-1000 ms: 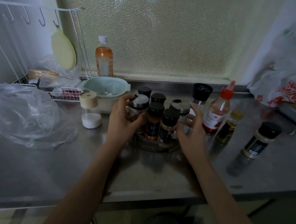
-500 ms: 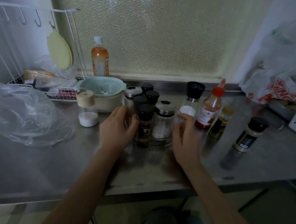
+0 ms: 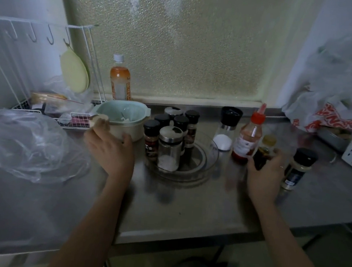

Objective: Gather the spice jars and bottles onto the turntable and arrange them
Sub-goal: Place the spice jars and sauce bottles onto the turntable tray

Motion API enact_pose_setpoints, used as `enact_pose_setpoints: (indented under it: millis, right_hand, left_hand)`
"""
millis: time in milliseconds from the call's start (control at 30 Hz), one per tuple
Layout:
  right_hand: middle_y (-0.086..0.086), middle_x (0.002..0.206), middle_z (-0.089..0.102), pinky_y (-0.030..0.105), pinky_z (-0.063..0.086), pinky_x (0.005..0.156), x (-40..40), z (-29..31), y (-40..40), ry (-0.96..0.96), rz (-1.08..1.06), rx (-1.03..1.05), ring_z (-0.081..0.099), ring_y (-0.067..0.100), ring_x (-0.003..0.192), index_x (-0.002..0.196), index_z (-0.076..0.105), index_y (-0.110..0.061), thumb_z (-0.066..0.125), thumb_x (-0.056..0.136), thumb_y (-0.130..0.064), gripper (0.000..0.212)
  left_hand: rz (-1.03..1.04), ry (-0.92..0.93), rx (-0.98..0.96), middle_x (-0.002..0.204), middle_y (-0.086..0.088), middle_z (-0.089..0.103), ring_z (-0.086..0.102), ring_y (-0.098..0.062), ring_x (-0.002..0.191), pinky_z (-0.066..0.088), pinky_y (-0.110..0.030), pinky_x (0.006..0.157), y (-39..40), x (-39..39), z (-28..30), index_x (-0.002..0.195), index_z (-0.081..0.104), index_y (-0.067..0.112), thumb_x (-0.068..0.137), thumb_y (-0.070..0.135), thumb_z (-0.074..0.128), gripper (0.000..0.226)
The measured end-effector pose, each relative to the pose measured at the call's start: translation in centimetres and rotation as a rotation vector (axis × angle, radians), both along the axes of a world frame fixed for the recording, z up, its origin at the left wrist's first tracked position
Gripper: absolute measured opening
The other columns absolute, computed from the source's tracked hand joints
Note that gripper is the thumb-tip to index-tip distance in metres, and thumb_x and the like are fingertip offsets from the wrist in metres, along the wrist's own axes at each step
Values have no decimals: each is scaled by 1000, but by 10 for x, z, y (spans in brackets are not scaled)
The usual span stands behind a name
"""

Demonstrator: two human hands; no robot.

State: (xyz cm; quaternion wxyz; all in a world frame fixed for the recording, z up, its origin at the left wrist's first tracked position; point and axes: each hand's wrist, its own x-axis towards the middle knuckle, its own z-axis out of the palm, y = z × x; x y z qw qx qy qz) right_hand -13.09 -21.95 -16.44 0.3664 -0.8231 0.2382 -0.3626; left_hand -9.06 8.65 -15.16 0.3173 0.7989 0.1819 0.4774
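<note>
Six jars or so are bunched on the clear turntable (image 3: 208, 158), all crowded toward its 9 o'clock half, with a silver-capped shaker (image 3: 168, 152) of white stuff at the front and dark-lidded spice jars (image 3: 151, 139) behind and beside it. Turntable's 3 o'clock side is bare glass.

Left hand (image 3: 110, 148) is out at 9 o'clock of the turntable, fingers curled round a little wooden-lidded jar (image 3: 99, 123), right against the pale bowl (image 3: 125, 117). It's blurry there so I can't make out the grip any better than that.

Right hand (image 3: 265, 174) is at 3 o'clock, fingers wrapped round a small dark bottle (image 3: 262, 154) with a yellowish cap. Just beside it stands a red sauce bottle (image 3: 248, 138), then a black-topped grinder (image 3: 227, 129) closer to the turntable. A black-lidded seasoning jar (image 3: 298, 169) sits past the right hand, farther out at 3 o'clock, all on the steel counter (image 3: 185, 209).
</note>
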Motion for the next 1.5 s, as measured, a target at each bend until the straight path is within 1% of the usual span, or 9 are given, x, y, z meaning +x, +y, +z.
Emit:
enact_pose_setpoints:
  millis: [167, 400, 600, 800, 933, 1100, 1233, 1400, 1500]
  right_hand:
    - [23, 117, 59, 45, 48, 80, 12, -6, -8, 152, -41, -25, 57, 40, 107, 116, 48, -5, 65, 85, -36, 47]
    - [-2, 101, 60, 6, 40, 74, -17, 19, 41, -274, 268, 46, 54, 6, 87, 110, 56, -14, 64, 87, -28, 28]
    - [-4, 98, 65, 44, 51, 86, 1, 10, 89, 0, 534, -248, 60, 16, 93, 107, 59, -23, 58, 84, -51, 37]
    - [-6, 108, 68, 44, 37, 102, -5, 5, 104, 107, 499, -296, 60, 16, 105, 113, 59, -27, 58, 88, -47, 32]
    - [-5, 111, 66, 45, 41, 99, -10, 0, 107, 31, 546, -243, 60, 16, 104, 119, 57, -25, 58, 88, -41, 35]
    - [8, 112, 60, 37, 49, 90, -27, 22, 70, -429, 183, -3, 56, 16, 101, 116, 54, -10, 59, 91, -24, 29]
    - [17, 136, 46, 38, 30, 108, -30, 29, 3, -412, -317, -33, 43, 30, 126, 134, 42, -8, 55, 85, -32, 56]
    - [18, 138, 49, 48, 39, 106, -15, 13, -49, -108, -97, 261, 48, 35, 126, 142, 32, -8, 65, 84, -30, 70]
    - [17, 118, 59, 20, 45, 88, -21, 15, -42, -240, -70, 288, 59, 29, 109, 129, 46, -2, 63, 89, -17, 46]
  left_hand:
    - [136, 188, -180, 126, -30, 44, 41, -45, 115, 27, -45, 100, 27, 14, -8, 131, 36, -4, 68, 27, 65, 76]
    - [-51, 103, -299, 114, -31, 54, 50, -44, 108, 40, -50, 90, 34, 24, -15, 112, 50, -6, 76, 27, 63, 50]
    - [-325, -211, -186, 103, -15, 57, 53, -28, 96, 45, -40, 80, -7, -30, 16, 106, 50, 12, 72, 46, 66, 51]
    - [-671, -171, 92, 103, 3, 48, 42, -4, 97, 35, -6, 84, -48, -41, 11, 108, 56, 4, 68, 40, 72, 57]
    - [-692, 18, 85, 107, -1, 49, 50, -17, 99, 47, -24, 82, -49, -32, 1, 110, 55, 11, 65, 45, 74, 59]
    - [-658, 104, 48, 116, -9, 48, 45, -24, 110, 44, -31, 86, -50, -30, -6, 121, 44, 7, 69, 32, 75, 66]
    - [-523, -108, 133, 110, -21, 50, 46, -29, 102, 46, -39, 86, -49, -30, -6, 120, 43, -2, 70, 39, 66, 69]
    - [-629, -315, 488, 87, -20, 61, 46, -21, 84, 40, -30, 70, -62, -43, -6, 101, 49, 9, 76, 34, 62, 38]
    - [-852, -189, 699, 72, -6, 61, 47, -14, 68, 40, -24, 56, -68, -46, -7, 83, 57, 11, 79, 33, 58, 22]
